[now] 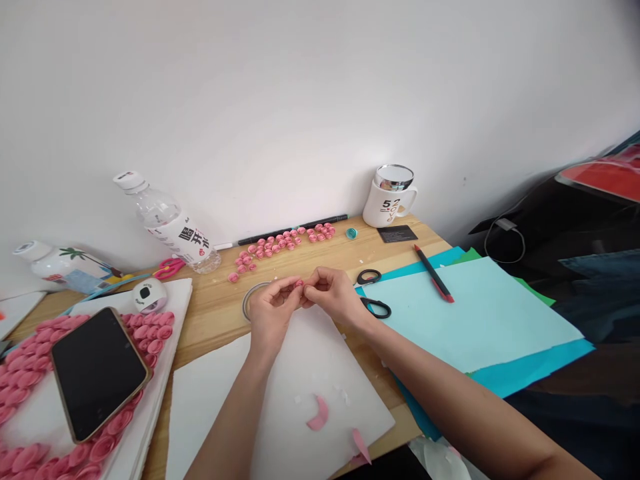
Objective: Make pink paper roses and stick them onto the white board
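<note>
Both hands meet above the far end of a white sheet (295, 413). Between the fingertips of my left hand (273, 313) sits a small pink paper roll (299, 283), pinched by thumb and forefinger. My right hand (333, 293) is closed too, its thumb and forefinger pressed against the roll's right side. The fingers partly hide the roll. Behind my left hand lies a roll of tape (246, 303), partly covered. Pink paper scraps (319, 413) rest on the white sheet. Several finished pink paper rolls (273, 245) stand in rows beyond my hands.
Black-handled scissors (376, 308) lie right of my right hand, beside light blue paper (465, 320) with a pen (434, 275) on it. A mug (390, 197) and a water bottle (173, 227) stand by the wall. At left, a phone (100, 373) rests on pink paper rolls.
</note>
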The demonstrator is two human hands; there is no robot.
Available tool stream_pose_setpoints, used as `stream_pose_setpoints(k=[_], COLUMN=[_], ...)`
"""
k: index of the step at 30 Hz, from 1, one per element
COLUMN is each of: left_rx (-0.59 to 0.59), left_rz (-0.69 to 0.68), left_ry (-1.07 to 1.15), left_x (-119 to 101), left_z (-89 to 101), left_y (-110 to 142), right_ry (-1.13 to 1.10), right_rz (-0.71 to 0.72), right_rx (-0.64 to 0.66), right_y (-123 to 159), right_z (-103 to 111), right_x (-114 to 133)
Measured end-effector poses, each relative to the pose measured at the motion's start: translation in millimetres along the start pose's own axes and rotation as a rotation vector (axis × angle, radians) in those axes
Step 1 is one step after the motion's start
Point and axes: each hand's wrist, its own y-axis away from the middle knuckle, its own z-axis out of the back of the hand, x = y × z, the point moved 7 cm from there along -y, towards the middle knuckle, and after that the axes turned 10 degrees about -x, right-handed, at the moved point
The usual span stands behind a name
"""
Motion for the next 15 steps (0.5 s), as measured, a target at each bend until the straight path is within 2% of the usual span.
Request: stream_pose_setpoints(k=[5,10,15], left_rx=[0.004,0.007,-0.044], left_rz=[0.081,0.071,0.06], left_ry=[0.074,0.061,0.032], left_x=[3.0,2.4,1.7], left_z=[0.6,0.1,1.3], left_y=[-0.5,-0.1,2.5], right_ry=[0.019,0.036,0.16], right_rz=[0.007,0.011,0.118], right_rx=[0.004,0.016,-0.028], right_y=[-0.1,1.4,3.7], right_z=[-0.4,-2.7,-2.8], right_x=[1.6,-1.2,0.2])
